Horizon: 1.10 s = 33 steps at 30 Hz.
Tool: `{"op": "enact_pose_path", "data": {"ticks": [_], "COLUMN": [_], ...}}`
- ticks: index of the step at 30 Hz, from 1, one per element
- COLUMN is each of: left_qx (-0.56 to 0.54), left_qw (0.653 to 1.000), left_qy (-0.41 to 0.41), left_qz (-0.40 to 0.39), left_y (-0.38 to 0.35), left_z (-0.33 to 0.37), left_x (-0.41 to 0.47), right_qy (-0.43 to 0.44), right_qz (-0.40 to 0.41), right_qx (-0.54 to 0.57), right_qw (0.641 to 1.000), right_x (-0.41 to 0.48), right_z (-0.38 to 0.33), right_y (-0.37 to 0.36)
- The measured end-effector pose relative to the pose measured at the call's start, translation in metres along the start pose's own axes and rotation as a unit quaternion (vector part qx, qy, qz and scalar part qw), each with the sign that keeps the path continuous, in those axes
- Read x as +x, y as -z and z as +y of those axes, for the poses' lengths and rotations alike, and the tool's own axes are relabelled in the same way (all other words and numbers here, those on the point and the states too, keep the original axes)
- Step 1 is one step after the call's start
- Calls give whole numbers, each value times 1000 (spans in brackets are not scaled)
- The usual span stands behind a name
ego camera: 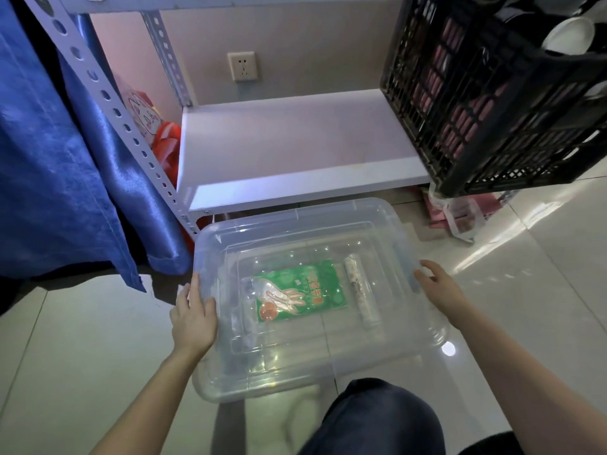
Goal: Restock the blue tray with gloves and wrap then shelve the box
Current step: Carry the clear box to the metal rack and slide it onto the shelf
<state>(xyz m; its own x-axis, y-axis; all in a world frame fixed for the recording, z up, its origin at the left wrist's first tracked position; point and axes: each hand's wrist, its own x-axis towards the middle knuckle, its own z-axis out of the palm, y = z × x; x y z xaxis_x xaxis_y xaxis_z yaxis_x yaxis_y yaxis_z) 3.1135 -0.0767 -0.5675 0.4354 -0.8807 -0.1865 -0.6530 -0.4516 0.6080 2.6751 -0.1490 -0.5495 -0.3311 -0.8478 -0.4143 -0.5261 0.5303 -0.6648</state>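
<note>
A clear plastic box (328, 366) with its lid on rests on the tiled floor in front of me. Through the lid I see a green pack of gloves (300, 292) lying flat and a roll of wrap (361, 290) to its right. My left hand (193, 315) presses against the box's left side, fingers along the rim. My right hand (438, 287) holds the right side near a bluish latch. The white lower shelf (295, 142) of a metal rack stands just behind the box. No blue tray is in view.
A black slatted crate (486, 103) holding dishes occupies the shelf's right end. Blue cloth (65, 159) hangs at the left beside the rack's perforated post (108, 96). A plastic bag (460, 215) lies on the floor under the crate. My knee (374, 421) is below the box.
</note>
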Motion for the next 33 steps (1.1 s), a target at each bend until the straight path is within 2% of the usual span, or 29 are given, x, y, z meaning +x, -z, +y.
{"op": "enact_pose_path", "data": {"ticks": [3, 5, 8, 10, 13, 20, 25, 27, 29, 31, 33], "left_qx": [-186, -248, -185, -109, -22, -3, 32, 35, 36, 9, -41], "left_qw": [976, 952, 975, 990, 996, 992, 985, 984, 988, 994, 998], "left_qy": [99, 153, 123, 80, 63, 68, 84, 100, 78, 36, 15], "left_qz": [-57, -90, -17, 35, 60, 102, 148, 142, 127, 106, 46], "left_y": [2, 8, 18, 20, 13, 9, 2, 2, 6, 12, 15], "left_z": [-7, -11, -12, -8, 1, 8, 19, 22, 20, 12, 3], "left_x": [3, 2, 5, 5, -3, -13, -20, -20, -20, -23, -30], "right_qy": [-25, -37, -8, 30, 86, 107, 107, 108, 115, 99, 63], "right_qz": [-32, -38, 7, 38, 37, 83, 158, 164, 152, 113, 45], "right_qx": [43, 99, 117, 44, -49, -70, -118, -118, -100, -86, -85], "right_qw": [998, 994, 993, 998, 994, 988, 975, 973, 977, 985, 993], "right_x": [3, 3, 5, 6, 6, 0, -9, -11, -12, -12, -15], "right_z": [3, 5, 3, -3, -7, -4, -12, -14, -12, -7, -2], "right_y": [0, 2, 10, 11, 2, -5, -16, -17, -14, -8, -3]}}
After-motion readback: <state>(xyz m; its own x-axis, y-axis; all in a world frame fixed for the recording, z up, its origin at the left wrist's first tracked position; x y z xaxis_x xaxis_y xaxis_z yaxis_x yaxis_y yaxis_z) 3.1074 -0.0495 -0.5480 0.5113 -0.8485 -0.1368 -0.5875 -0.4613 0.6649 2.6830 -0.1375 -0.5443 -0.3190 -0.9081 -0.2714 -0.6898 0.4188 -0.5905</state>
